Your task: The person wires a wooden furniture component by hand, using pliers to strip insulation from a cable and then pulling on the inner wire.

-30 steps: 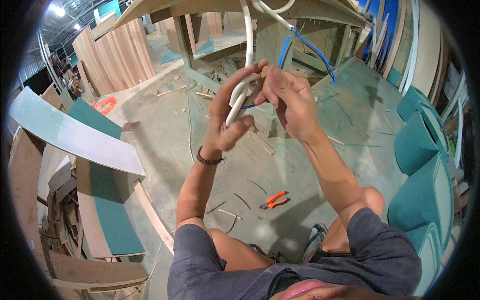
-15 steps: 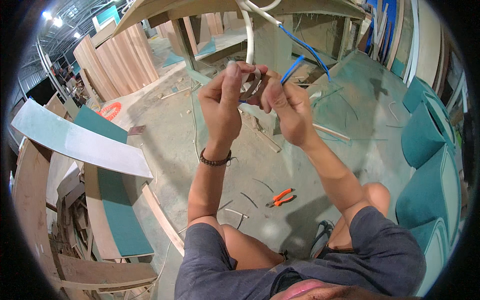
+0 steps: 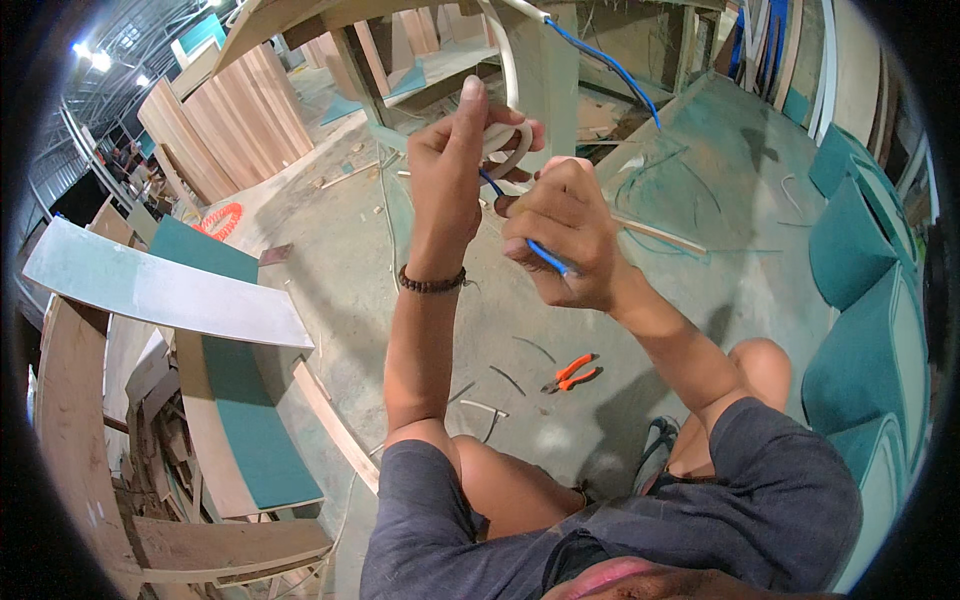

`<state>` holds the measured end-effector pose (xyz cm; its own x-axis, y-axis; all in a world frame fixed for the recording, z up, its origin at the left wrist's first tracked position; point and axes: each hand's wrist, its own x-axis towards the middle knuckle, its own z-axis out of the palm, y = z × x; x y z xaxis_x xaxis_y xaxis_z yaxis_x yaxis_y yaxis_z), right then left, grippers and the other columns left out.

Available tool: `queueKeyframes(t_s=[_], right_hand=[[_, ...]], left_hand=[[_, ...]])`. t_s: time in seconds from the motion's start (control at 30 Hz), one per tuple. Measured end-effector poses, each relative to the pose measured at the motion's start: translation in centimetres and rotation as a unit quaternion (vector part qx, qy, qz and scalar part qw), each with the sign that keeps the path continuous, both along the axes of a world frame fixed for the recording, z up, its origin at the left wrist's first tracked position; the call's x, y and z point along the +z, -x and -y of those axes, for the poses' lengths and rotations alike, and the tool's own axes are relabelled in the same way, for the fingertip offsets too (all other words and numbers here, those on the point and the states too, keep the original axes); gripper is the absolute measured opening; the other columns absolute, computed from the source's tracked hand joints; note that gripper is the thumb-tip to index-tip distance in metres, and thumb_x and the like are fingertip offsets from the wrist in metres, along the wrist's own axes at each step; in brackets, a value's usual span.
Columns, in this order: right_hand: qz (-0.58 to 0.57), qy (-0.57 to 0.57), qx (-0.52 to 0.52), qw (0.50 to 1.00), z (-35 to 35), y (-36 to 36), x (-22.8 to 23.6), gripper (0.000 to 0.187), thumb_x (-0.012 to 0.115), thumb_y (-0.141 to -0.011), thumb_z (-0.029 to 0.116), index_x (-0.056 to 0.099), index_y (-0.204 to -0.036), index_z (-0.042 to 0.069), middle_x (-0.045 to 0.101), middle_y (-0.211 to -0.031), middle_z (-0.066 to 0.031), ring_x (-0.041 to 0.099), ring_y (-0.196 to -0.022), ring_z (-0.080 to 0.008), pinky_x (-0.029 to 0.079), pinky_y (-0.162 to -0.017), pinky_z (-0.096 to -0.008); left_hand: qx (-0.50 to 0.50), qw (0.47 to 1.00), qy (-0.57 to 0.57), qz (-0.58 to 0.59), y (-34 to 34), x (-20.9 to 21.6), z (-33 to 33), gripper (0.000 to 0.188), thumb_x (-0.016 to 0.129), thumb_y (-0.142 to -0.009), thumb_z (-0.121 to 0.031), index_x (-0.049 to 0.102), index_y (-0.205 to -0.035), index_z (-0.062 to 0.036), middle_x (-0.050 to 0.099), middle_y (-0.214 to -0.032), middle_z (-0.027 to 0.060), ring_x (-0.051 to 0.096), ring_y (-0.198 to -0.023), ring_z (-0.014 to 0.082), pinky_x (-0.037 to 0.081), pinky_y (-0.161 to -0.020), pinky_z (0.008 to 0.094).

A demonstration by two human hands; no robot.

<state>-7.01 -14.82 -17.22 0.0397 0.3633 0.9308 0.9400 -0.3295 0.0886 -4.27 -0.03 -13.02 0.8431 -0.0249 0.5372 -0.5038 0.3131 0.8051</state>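
Observation:
My left hand [image 3: 447,180] is closed round a loop of white cable [image 3: 512,88], which hangs from the wooden frame above. From this loop a blue wire [image 3: 490,182] runs toward my right hand [image 3: 568,232]. The fingers of that hand are curled tight on the blue wire, and its end pokes out below them. Further up, a second white cable end [image 3: 525,9] has its blue and dark inner wires bare and dangling free. Orange-handled cutting pliers [image 3: 572,374] lie on the floor below my hands.
Dark and white wire offcuts [image 3: 507,380] are scattered by the pliers. Curved wooden and teal panels [image 3: 255,430] stand at left. Teal upholstered pieces [image 3: 865,320] line the right. Ahead is a wooden frame [image 3: 690,75], with a wood strip [image 3: 660,236] on the floor.
My right hand has moved down and turned, its fingers now wrapped over the blue wire. The wire end that pointed up now points down. My left hand keeps the cable loop.

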Motion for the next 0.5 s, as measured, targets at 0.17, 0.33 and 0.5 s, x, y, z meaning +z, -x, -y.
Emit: queueKeyframes(t_s=[0.17, 0.33, 0.5], right_hand=[[0.031, 0.020, 0.050, 0.998, -0.8, 0.0, 1.5, 0.018, 0.075, -0.083, 0.017, 0.058, -0.080, 0.009, 0.059, -0.084, -0.0049, 0.055, -0.093, -0.0297, 0.043, -0.087, -0.0459], [-0.073, -0.097, 0.174, 0.977, -3.0, 0.5, -0.4, 0.023, 0.067, -0.092, 0.023, 0.055, -0.078, 0.008, 0.054, -0.082, -0.0088, 0.053, -0.091, -0.0311, 0.041, -0.083, -0.0441], [-0.135, -0.151, 0.114, 0.973, -4.0, 1.5, -2.5, 0.020, 0.064, -0.093, 0.020, 0.053, -0.078, 0.013, 0.044, -0.076, -0.0040, 0.048, -0.080, -0.0265, 0.026, -0.083, -0.0426]], left_hand=[[-0.077, 0.997, -0.006, 0.012, -0.5, -0.3, 1.0, 0.061, 0.047, -0.106, -0.054, 0.070, -0.099, 0.0025, 0.073, -0.090, 0.0137, 0.071, -0.078, 0.0157, 0.057, -0.070, 0.0252], [-0.087, 0.990, -0.039, 0.100, 0.1, -0.2, 0.9, 0.066, 0.041, -0.107, -0.058, 0.070, -0.098, 0.0002, 0.072, -0.093, 0.0116, 0.068, -0.080, 0.0142, 0.054, -0.068, 0.0254], [-0.075, 0.994, -0.067, 0.046, 0.3, 0.1, 1.1, 0.066, 0.043, -0.106, -0.057, 0.070, -0.091, 0.0010, 0.072, -0.090, 0.0115, 0.067, -0.079, 0.0141, 0.053, -0.064, 0.0255]])
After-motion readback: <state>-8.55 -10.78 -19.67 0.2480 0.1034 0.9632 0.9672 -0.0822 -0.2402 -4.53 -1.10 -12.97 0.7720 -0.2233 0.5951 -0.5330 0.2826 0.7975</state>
